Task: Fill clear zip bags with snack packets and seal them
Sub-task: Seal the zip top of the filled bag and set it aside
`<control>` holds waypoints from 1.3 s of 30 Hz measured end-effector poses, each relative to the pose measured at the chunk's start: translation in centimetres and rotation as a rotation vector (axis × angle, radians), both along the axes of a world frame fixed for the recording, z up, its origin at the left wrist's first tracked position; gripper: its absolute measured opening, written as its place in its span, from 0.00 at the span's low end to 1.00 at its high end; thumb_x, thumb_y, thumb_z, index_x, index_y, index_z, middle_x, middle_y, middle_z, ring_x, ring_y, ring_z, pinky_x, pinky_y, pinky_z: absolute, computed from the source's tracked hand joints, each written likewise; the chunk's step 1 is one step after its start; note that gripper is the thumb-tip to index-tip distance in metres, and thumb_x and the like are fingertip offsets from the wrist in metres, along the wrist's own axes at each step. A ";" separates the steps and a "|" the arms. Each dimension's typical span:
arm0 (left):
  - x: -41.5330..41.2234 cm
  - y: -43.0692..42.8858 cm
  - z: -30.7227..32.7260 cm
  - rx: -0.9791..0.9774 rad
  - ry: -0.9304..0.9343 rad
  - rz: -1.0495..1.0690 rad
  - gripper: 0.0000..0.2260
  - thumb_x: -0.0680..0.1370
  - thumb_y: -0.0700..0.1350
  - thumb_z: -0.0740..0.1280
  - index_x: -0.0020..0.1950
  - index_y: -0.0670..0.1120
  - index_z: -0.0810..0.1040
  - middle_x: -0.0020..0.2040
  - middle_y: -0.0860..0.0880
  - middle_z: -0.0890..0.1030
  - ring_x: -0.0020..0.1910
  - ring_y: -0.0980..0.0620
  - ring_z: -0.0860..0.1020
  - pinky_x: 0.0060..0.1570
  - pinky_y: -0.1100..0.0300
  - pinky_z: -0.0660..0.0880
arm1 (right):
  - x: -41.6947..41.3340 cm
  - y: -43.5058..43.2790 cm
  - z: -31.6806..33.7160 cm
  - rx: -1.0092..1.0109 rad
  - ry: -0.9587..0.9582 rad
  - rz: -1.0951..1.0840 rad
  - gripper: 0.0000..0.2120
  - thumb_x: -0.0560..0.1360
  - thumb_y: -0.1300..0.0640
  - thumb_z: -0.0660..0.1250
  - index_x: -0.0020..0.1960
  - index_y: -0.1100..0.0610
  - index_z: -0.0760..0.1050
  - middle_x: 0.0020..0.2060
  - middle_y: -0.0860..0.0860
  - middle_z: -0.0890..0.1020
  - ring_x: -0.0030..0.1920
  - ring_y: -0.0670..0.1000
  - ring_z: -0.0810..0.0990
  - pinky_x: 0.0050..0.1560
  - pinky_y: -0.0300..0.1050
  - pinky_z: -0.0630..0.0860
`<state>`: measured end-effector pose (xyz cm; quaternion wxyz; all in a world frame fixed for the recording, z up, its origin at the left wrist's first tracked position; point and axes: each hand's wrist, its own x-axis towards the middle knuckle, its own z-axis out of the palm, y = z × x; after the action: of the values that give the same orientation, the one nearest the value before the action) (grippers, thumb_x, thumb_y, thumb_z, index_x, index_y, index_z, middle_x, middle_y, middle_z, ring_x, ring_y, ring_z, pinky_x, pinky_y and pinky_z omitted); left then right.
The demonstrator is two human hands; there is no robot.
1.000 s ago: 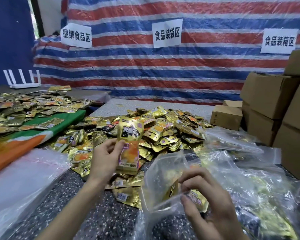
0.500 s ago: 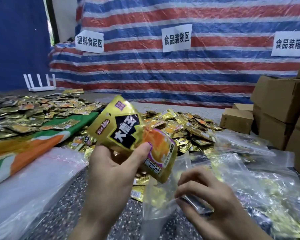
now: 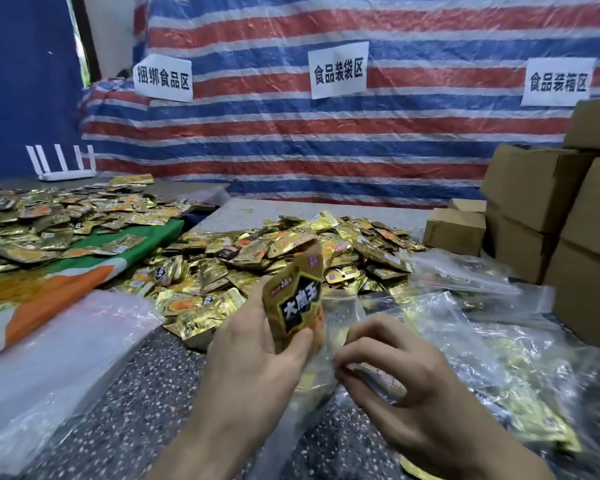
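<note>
Packing table, seen from just above the hands. Left hand (image 3: 253, 355) clasped round a gold snack packet (image 3: 295, 299), thumb pressed flat on the printed front just under the black label, the other fingers hidden behind the foil. Packet upright, tilted slightly to the right, lower end at the mouth of a clear zip bag (image 3: 343, 317); hard to tell whether already inside the plastic. Right hand (image 3: 406, 386) just beside, fingers curled, thumb and fingertips pinching the near edge of the bag's opening. A few more gold packets visible through the plastic below that hand.

Behind the hands, a loose pile of gold packets (image 3: 291, 251) across the middle of the speckled tabletop (image 3: 136, 410). To the left, a second spread of packets (image 3: 49, 216) on a green, orange and white cloth (image 3: 84, 271), and nearer, a flat stack of empty clear bags (image 3: 49, 348). To the right, filled clear bags (image 3: 516, 375) heaped together, touching one another. Brown cardboard boxes (image 3: 534, 188) stacked at the right edge, a smaller box (image 3: 454, 230) near the pile. At the back, a red, white and blue striped tarpaulin (image 3: 326, 140) with three white paper signs (image 3: 338, 70) in Chinese characters, and a white router (image 3: 65, 164) with upright antennas at far left
</note>
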<state>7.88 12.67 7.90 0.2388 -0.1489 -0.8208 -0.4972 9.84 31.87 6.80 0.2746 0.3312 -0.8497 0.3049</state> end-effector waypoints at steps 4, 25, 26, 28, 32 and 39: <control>-0.2 -0.6 0.1 -0.094 -0.081 -0.081 0.18 0.73 0.46 0.75 0.53 0.66 0.73 0.46 0.66 0.81 0.47 0.67 0.78 0.36 0.71 0.75 | 0.0 0.0 0.0 0.016 0.020 -0.012 0.05 0.78 0.50 0.67 0.49 0.50 0.80 0.46 0.43 0.75 0.44 0.43 0.77 0.41 0.39 0.75; 0.4 -5.0 0.5 -0.491 0.211 -0.402 0.11 0.77 0.62 0.64 0.42 0.57 0.79 0.71 0.61 0.68 0.67 0.59 0.72 0.59 0.67 0.71 | 1.3 1.2 4.3 0.482 -0.149 -0.091 0.10 0.75 0.41 0.63 0.54 0.40 0.73 0.56 0.35 0.73 0.42 0.42 0.73 0.43 0.40 0.71; 0.4 -5.0 0.6 -0.512 0.220 -0.405 0.11 0.77 0.62 0.64 0.42 0.57 0.79 0.72 0.60 0.67 0.67 0.59 0.71 0.58 0.66 0.71 | 1.1 1.3 4.7 0.521 -0.184 -0.087 0.14 0.75 0.39 0.63 0.59 0.40 0.73 0.60 0.34 0.71 0.44 0.42 0.74 0.44 0.39 0.70; 0.3 -5.3 1.1 -0.515 0.213 -0.421 0.11 0.77 0.62 0.64 0.43 0.57 0.79 0.70 0.60 0.67 0.65 0.58 0.72 0.55 0.66 0.72 | 0.7 1.6 5.2 0.587 -0.241 -0.072 0.22 0.73 0.34 0.64 0.65 0.39 0.71 0.63 0.33 0.68 0.51 0.41 0.75 0.50 0.40 0.72; 0.2 -5.9 2.2 -0.483 0.161 -0.425 0.12 0.76 0.64 0.63 0.43 0.58 0.79 0.64 0.64 0.70 0.60 0.57 0.75 0.54 0.66 0.72 | 0.0 2.5 5.4 0.666 -0.299 -0.112 0.17 0.73 0.37 0.67 0.59 0.41 0.74 0.63 0.33 0.68 0.60 0.38 0.71 0.59 0.39 0.71; 0.0 -7.2 3.3 -0.494 0.193 -0.383 0.12 0.77 0.61 0.64 0.43 0.54 0.78 0.41 0.57 0.79 0.40 0.55 0.79 0.38 0.58 0.76 | -0.1 4.6 5.2 0.322 -0.339 -0.099 0.03 0.76 0.49 0.71 0.46 0.45 0.78 0.53 0.35 0.80 0.53 0.39 0.79 0.51 0.37 0.76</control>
<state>7.85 5.46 11.22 0.1742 -0.4006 -0.8472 -0.3023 9.71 36.46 12.04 0.0864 0.2728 -0.9364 0.2031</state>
